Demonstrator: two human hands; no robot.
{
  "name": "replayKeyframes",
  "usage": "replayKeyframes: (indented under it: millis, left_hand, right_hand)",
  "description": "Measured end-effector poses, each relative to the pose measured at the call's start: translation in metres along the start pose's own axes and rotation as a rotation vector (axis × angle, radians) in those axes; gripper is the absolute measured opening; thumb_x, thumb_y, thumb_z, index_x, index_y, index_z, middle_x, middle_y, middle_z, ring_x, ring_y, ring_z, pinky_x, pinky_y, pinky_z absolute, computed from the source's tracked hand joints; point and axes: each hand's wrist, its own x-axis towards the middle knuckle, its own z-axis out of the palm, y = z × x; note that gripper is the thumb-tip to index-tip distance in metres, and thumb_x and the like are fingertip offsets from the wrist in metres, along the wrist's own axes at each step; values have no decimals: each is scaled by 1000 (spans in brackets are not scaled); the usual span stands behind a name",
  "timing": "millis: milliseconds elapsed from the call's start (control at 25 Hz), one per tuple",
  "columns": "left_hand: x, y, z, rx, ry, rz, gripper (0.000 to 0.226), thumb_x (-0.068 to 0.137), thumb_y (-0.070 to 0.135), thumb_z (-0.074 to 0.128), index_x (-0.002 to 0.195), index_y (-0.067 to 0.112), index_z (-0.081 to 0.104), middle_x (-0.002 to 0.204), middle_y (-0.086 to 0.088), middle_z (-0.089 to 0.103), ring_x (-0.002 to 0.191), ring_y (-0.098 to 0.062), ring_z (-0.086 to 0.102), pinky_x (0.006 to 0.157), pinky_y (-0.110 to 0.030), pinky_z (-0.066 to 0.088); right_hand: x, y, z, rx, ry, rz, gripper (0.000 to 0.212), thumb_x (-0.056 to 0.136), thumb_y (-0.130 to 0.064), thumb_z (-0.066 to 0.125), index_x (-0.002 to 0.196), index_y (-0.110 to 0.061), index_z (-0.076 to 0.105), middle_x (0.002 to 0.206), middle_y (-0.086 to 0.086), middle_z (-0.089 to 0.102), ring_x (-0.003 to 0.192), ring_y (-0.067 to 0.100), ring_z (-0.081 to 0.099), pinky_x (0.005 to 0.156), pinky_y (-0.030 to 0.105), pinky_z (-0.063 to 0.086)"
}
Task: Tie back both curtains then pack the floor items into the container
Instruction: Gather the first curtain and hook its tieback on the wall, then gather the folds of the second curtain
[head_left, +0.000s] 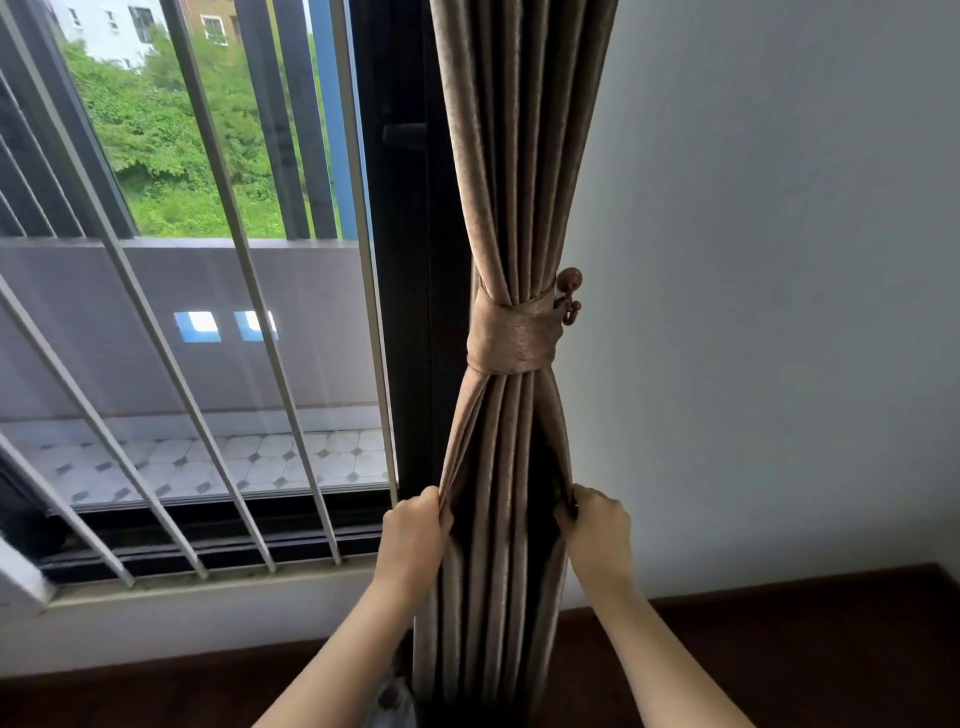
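A brown pleated curtain (511, 156) hangs gathered beside the window's dark frame. A matching fabric tieback (511, 338) wraps its middle and loops onto a round wooden wall hook (569, 293). Below the tieback, my left hand (415, 535) grips the curtain's left edge fold. My right hand (597, 525) grips the right edge fold at about the same height. Both arms reach up from the bottom of the view. No second curtain, floor items or container are in view.
A window (208, 312) with slanted white bars fills the left, its sill (182, 587) low near the floor. A plain white wall (779, 312) is on the right. Dark wooden floor (831, 649) runs along the bottom.
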Motion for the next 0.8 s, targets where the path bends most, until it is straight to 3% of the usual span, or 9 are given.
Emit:
replayKeyframes:
  millis: [120,240,280,360,440,520,640,720,800]
  left_hand:
    - [10,9,8,39,-39,-2,16,95,14,47,86,4,55,84,-17,66,81,-37,61,66,-36,35]
    - [19,6,3,68,-81,-1,17,92,17,49,91,2,57,88,-20,66,86,-41,60,71,-41,43]
    - [16,5,-2,45,-81,11,19,91,20,51,91,2,58,86,-19,66,84,-40,60,71,-42,46]
    - [13,10,-17,-46,-42,63,22,89,25,57,88,4,58,80,-15,67,77,-36,62,70,-43,50]
    - [18,27,-36,-120,56,117,24,87,29,60,84,5,58,72,-11,65,67,-32,62,66,-42,52]
    - [33,51,-60,-172,206,184,25,86,30,60,83,6,61,68,-8,66,62,-27,62,63,-39,53]
    - [49,82,-95,-214,334,304,20,88,22,59,89,4,68,70,-8,70,62,-21,66,64,-34,55]
    - [60,85,-103,-99,265,296,23,91,19,54,83,1,66,66,-9,66,58,-21,62,59,-32,48]
    - [61,74,-95,116,106,261,26,93,14,45,81,0,64,70,-13,64,64,-28,61,59,-34,42]
  right_hand:
    - [-2,-3,5,33,-1,42,22,91,-7,49,74,-1,61,67,6,55,59,22,51,46,20,31]
    - [0,-5,1,10,-84,30,25,90,-9,50,66,-10,55,63,1,53,61,23,53,47,19,32]
    - [-2,-4,-2,12,-147,18,21,88,-12,53,68,-11,57,66,1,58,66,24,57,51,20,40]
    - [-8,-7,-12,106,-225,-37,11,83,-16,63,91,-9,68,91,1,69,90,19,64,77,24,49]
    - [-5,-23,-28,188,-167,-127,28,81,-19,68,107,-11,67,105,-1,69,100,14,63,89,26,48]
    - [15,-54,-48,238,-29,-216,24,82,-18,65,105,-10,67,99,4,72,92,16,66,87,34,52]
    - [41,-100,-84,332,137,-257,25,86,-18,61,109,-9,66,96,5,72,83,9,63,83,25,50]
    - [47,-109,-90,316,151,-223,23,88,-21,60,105,-8,68,90,4,71,82,12,62,77,21,44]
    - [40,-99,-77,213,61,-198,18,89,-21,57,93,-7,68,78,5,66,80,21,63,63,21,38]
